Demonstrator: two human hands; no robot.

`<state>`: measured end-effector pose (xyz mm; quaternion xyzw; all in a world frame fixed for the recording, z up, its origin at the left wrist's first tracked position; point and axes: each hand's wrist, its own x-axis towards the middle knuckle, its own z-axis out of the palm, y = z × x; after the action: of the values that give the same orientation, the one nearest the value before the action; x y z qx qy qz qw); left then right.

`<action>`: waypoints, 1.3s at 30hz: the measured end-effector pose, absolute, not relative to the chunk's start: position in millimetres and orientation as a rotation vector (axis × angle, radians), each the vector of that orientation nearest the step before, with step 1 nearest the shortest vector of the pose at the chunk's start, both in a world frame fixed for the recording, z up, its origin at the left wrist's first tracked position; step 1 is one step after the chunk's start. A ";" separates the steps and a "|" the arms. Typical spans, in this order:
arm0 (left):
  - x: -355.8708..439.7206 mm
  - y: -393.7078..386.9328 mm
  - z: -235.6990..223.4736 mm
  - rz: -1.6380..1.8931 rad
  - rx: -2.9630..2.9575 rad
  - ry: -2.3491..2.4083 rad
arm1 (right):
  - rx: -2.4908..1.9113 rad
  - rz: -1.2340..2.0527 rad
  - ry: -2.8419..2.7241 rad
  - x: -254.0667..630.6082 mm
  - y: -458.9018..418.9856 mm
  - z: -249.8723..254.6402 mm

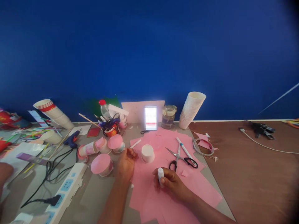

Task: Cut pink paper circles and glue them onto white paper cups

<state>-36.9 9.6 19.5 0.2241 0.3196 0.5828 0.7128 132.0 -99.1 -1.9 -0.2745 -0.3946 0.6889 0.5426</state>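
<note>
My right hand (pixel 171 182) is closed around a white glue stick (pixel 160 174), held upright over pink paper (pixel 149 193). My left hand (pixel 127 161) rests at the paper's left edge, fingers loosely curled and nothing visible in them. Between and beyond the hands a white paper cup (pixel 147 153) stands on the paper. Scissors with black handles (pixel 178 157) lie spread to the right, crossing a white pen (pixel 187 152). A small white stick (pixel 135 143) lies just beyond my left fingertips.
Pink-topped cups (pixel 102 165) stand left of my left hand. A power strip (pixel 67 189) and a blue glue gun (pixel 72 140) lie farther left. Behind are a lit phone (pixel 150 118), a glass jar (pixel 168 116) and stacked cups (pixel 192 109). A tape roll (pixel 203 147) lies right.
</note>
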 end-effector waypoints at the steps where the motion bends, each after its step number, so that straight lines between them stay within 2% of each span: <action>1: -35.2 8.2 18.5 1.316 0.568 0.748 | -0.657 1.632 -0.940 132.3 -98.9 -2.2; 5: -35.0 3.8 14.5 1.291 0.980 0.919 | -0.705 1.613 -0.920 134.4 -98.2 -4.4; 14: -36.5 0.1 10.3 0.931 1.880 1.125 | -0.723 1.591 -0.927 136.4 -98.0 -0.1; 22: -27.7 1.3 4.6 0.859 2.054 1.383 | -0.765 1.566 -0.979 137.7 -95.7 -4.6; 33: -14.4 -3.3 7.7 0.837 2.084 1.384 | -0.778 1.567 -0.995 137.4 -96.3 -7.3; 39: -14.4 -7.9 6.8 0.956 2.153 1.305 | -0.792 1.504 -0.853 143.2 -93.9 -0.4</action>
<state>-14.4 -7.9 6.8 0.7794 0.4726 0.3462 0.2222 143.2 -93.9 -0.4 -0.3392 -0.3650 0.6437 0.5808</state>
